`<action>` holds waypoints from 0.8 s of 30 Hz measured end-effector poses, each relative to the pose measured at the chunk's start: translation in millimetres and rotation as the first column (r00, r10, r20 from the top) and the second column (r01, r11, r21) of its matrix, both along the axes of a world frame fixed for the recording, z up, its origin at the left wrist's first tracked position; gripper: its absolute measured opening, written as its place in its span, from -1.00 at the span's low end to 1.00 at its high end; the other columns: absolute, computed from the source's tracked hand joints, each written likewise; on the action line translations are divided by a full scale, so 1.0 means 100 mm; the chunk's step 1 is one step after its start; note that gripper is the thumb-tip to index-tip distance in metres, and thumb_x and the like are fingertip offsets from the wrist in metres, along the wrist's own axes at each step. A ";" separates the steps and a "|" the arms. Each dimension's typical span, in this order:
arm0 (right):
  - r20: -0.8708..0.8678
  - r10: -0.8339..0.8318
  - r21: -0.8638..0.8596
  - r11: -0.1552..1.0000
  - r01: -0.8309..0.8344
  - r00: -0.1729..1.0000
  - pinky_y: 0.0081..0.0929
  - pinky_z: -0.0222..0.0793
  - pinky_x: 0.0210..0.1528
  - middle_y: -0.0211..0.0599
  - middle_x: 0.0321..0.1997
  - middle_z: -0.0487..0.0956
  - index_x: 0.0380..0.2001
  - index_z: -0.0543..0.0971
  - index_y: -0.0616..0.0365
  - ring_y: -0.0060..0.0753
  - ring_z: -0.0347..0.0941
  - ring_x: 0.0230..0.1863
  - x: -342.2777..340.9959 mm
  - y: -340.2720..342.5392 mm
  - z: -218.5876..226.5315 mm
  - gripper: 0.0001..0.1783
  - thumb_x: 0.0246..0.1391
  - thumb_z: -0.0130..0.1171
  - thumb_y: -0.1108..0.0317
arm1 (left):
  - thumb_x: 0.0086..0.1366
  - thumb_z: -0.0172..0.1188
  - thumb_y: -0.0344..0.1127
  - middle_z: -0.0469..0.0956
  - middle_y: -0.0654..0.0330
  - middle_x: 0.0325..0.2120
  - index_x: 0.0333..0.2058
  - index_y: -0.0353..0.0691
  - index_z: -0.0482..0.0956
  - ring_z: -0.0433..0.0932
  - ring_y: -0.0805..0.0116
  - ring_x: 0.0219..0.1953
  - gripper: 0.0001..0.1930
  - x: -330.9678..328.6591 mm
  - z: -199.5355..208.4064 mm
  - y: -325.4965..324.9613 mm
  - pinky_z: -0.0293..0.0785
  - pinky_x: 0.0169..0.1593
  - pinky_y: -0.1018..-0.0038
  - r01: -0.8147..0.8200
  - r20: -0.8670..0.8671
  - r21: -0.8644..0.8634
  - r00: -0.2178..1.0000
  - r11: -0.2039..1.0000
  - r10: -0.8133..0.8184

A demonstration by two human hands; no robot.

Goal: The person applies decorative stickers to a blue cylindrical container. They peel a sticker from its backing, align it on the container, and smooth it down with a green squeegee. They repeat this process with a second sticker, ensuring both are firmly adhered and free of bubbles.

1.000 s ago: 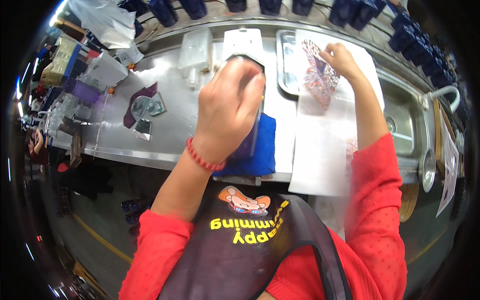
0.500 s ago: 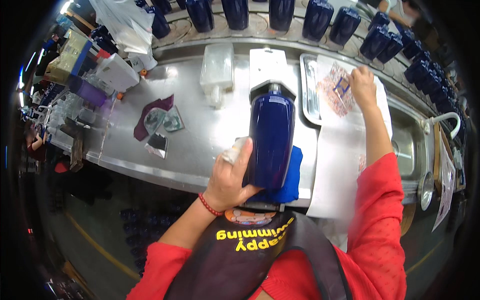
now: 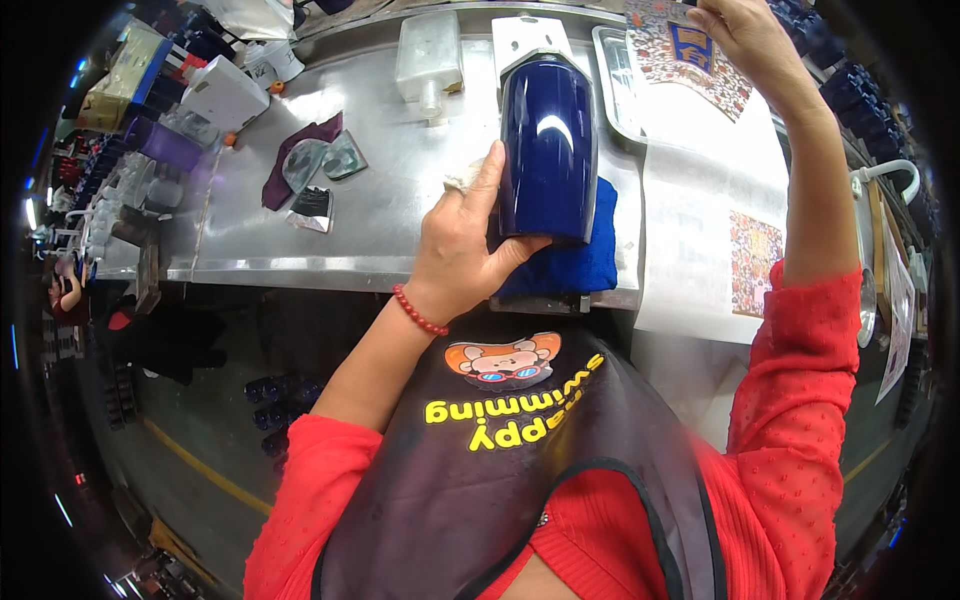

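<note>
A glossy dark blue bottle [image 3: 547, 150] lies with its neck end away from me and its base toward me. My left hand [image 3: 458, 235] grips its left side and base, thumb under the near end. A crumpled white cloth [image 3: 462, 178] shows beside that hand's fingers. At the upper right my right hand [image 3: 750, 40] pinches the edge of a patterned decal sheet [image 3: 650, 55] with a blue panel. The sheet is above the white paper; whether it still touches it I cannot tell. A folded blue cloth [image 3: 575, 262] lies under the bottle's near end.
A white stand [image 3: 522, 35] is behind the bottle, with a clear bottle [image 3: 428, 60] left of it. A metal tray [image 3: 615, 80] and white paper [image 3: 690, 220] with another decal [image 3: 755, 262] lie right. Plastic scrapers [image 3: 322, 160] rest on the metal bench [image 3: 370, 235].
The view has tilted, so the bench sits higher in the picture. My right hand has moved up and away with the decal sheet. My left hand still grips the bottle.
</note>
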State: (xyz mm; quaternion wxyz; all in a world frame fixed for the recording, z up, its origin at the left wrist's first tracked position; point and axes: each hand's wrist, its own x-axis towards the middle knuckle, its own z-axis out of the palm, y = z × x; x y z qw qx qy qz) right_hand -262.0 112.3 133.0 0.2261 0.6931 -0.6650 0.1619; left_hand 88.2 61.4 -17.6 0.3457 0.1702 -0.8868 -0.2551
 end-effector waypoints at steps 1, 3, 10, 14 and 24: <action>0.024 0.062 0.006 0.998 -0.063 0.998 -0.16 0.38 0.00 -0.10 -0.20 0.44 -0.39 0.51 0.20 0.04 0.42 -0.09 0.18 0.03 0.09 -0.89 0.10 0.27 0.46 | 0.17 0.44 0.02 0.53 -0.23 0.04 0.35 -0.49 0.21 0.58 -0.14 0.02 -0.04 -0.01 -0.05 0.02 0.51 0.08 0.21 0.019 -0.004 0.037 1.000 0.999 -0.019; 0.092 0.035 0.089 0.995 -0.043 0.995 -0.17 0.38 0.01 -0.11 -0.20 0.44 -0.39 0.50 0.21 0.02 0.42 -0.08 0.46 0.18 0.26 -0.88 0.14 0.26 0.45 | 0.18 0.43 0.03 0.49 -0.24 0.10 0.37 -0.47 0.18 0.52 -0.19 0.09 -0.03 0.01 -0.07 0.05 0.42 0.17 0.12 0.008 0.017 -0.066 1.000 0.998 -0.007; 0.098 0.309 0.033 0.949 -0.314 0.946 -0.32 0.45 -0.15 -0.12 -0.01 0.50 -0.33 0.49 0.21 -0.19 0.50 -0.18 1.04 0.47 0.57 -0.77 0.33 0.19 0.28 | 0.18 0.42 0.16 0.21 -0.23 0.32 0.43 -0.43 -0.06 0.20 -0.14 0.37 0.14 -0.04 0.78 -0.07 0.10 0.40 0.15 0.031 -0.133 -0.024 0.990 0.999 -0.034; 0.215 0.387 0.007 0.918 -0.398 0.897 -0.40 0.33 -0.28 -0.12 -0.03 0.52 -0.41 0.47 0.20 -0.33 0.46 -0.27 1.22 0.63 0.68 -0.75 0.27 0.25 0.30 | 0.23 0.40 0.04 0.36 -0.11 0.20 0.18 -0.35 0.37 0.28 -0.01 0.29 -0.27 -0.19 1.25 -0.16 0.08 0.38 0.17 0.135 -0.274 0.116 0.957 0.984 -0.099; 0.696 0.127 0.109 0.954 -0.278 0.707 -0.38 0.43 -0.05 -0.22 -0.05 0.51 -0.34 0.50 0.23 -0.29 0.48 -0.11 1.00 0.16 -0.62 -0.79 0.25 0.28 0.33 | 0.46 0.16 -0.29 0.56 0.28 -0.15 -0.21 -0.33 0.63 0.52 0.58 -0.11 -0.80 -0.34 0.48 -0.58 0.45 0.03 0.56 0.152 -0.161 0.603 0.985 0.783 -0.067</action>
